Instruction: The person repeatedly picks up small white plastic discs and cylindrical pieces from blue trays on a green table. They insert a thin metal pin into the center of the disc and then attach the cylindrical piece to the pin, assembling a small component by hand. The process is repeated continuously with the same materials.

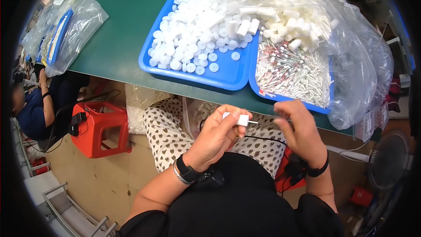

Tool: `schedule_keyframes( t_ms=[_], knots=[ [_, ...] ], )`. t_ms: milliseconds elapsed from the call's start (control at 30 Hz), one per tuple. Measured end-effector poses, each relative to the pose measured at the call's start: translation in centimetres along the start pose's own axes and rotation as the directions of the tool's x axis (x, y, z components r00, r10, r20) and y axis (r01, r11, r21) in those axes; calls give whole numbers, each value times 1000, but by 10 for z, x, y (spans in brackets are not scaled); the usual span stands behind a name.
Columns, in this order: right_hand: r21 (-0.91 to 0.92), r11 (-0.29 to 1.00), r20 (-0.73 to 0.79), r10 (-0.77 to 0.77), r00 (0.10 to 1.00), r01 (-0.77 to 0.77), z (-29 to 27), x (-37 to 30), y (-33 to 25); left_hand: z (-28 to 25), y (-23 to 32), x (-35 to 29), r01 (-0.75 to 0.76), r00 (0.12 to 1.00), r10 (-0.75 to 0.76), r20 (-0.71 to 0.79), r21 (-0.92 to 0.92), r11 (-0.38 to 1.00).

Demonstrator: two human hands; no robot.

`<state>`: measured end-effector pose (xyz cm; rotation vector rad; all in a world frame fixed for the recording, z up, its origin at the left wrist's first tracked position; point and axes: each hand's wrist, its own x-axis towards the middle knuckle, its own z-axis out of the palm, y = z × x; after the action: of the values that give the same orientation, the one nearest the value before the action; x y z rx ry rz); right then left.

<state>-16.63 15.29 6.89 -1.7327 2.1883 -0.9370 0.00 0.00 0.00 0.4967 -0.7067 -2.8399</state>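
Above my lap, my left hand is closed around a small white cylinder, with a thin pale pin sticking out of its right end. To the right of the pin is my right hand, slightly blurred, thumb and fingers apart and nothing visible between them. Beyond it, a blue tray holds many thin white and reddish pin-like pieces. White foam-like cylinders lie heaped behind them, partly under clear plastic.
A larger blue tray of translucent white discs stands on the green table. Clear plastic bags drape over the right side. A red stool and another person are at left, a fan at right.
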Motion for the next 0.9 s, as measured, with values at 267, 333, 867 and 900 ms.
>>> schedule_keyframes(
  t_ms=[267,333,867,900],
  knots=[
    [101,995,-7,20,1000,-19,49,-10,-15,2,-17,-3,-179,979,193,-61,177,968],
    [121,991,-15,50,999,-48,57,-11,-14,1,-22,-4,-232,963,260,-72,272,934],
    [282,958,60,-70,996,50,75,-16,-7,-8,-37,-6,-270,958,193,211,443,855],
    [319,948,62,-42,997,20,77,-15,-9,-9,-37,-6,-272,958,196,209,448,852]
  ],
)
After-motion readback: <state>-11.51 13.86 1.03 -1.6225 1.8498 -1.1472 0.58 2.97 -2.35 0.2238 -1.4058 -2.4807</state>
